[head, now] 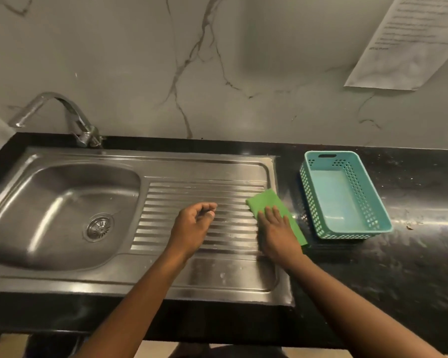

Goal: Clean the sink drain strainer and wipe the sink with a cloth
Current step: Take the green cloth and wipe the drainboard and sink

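A steel sink (62, 192) with a ribbed drainboard (204, 187) is set in a black counter. The round metal drain strainer (99, 226) sits in the basin's bottom. A green cloth (267, 202) lies at the drainboard's right edge, partly over the counter. My right hand (277, 233) presses flat on the cloth's near part. My left hand (194, 223) hovers over the ribs of the drainboard, fingers loosely curled, holding nothing.
A chrome tap (70, 115) stands behind the basin, its spout turned left. A teal plastic basket (344, 195) stands on the black counter (411, 254) just right of the cloth. A printed paper (409, 42) hangs on the marble wall.
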A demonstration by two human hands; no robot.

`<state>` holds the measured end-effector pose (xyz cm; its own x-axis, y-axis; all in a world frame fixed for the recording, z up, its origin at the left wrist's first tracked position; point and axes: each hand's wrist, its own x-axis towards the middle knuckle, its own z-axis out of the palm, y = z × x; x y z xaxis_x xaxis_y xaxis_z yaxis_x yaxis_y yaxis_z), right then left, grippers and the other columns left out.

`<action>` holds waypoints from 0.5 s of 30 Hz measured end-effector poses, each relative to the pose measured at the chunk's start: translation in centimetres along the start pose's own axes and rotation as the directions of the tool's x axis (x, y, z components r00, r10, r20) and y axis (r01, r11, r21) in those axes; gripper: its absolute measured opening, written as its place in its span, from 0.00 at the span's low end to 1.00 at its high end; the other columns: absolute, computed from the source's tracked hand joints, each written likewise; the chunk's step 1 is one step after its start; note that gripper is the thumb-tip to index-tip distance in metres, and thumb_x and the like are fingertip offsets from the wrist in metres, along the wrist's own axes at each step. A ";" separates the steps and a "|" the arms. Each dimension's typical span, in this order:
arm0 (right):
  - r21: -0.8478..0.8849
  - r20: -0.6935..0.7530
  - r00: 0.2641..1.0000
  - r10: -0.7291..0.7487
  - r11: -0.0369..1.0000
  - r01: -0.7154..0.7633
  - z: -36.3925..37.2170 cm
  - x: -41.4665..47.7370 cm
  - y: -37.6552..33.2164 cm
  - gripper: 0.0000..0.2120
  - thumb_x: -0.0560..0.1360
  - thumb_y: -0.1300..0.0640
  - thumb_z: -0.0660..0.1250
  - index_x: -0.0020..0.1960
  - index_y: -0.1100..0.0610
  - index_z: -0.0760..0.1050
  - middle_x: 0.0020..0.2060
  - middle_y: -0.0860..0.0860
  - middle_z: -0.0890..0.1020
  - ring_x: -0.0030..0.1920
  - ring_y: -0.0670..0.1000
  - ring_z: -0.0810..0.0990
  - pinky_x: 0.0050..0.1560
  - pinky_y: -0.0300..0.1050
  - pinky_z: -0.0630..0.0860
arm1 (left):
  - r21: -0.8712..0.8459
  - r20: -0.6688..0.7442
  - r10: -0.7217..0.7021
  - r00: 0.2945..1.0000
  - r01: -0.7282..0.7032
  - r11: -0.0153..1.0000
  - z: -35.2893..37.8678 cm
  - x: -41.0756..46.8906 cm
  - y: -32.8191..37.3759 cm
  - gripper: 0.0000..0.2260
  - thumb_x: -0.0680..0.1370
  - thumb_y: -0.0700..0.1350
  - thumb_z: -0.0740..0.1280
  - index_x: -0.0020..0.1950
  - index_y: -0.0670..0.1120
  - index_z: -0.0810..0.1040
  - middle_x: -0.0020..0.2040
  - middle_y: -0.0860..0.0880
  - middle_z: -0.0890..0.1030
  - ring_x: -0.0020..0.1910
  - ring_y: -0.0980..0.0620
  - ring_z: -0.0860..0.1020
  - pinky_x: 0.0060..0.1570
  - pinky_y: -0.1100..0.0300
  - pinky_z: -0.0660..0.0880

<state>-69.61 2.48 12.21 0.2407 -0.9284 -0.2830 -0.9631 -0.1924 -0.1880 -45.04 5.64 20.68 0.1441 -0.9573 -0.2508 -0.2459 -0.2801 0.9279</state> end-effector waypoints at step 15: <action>0.347 -0.122 0.978 0.170 0.930 -0.118 5.4 -1.0 -13.6 0.33 0.81 0.58 0.55 0.85 0.53 0.51 0.84 0.55 0.49 0.84 0.58 0.42 0.83 0.58 0.40 | 0.031 0.012 0.002 1.000 -0.002 1.000 -6.9 -0.8 -5.3 0.10 0.83 0.42 0.68 0.58 0.56 0.84 0.57 0.58 0.86 0.58 0.63 0.82 0.61 0.60 0.78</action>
<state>-56.06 7.76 9.95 0.0572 -0.9793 -0.1942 -0.8829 0.0412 -0.4677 -37.19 8.44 17.85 0.1319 -0.9586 -0.2524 -0.2755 -0.2800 0.9196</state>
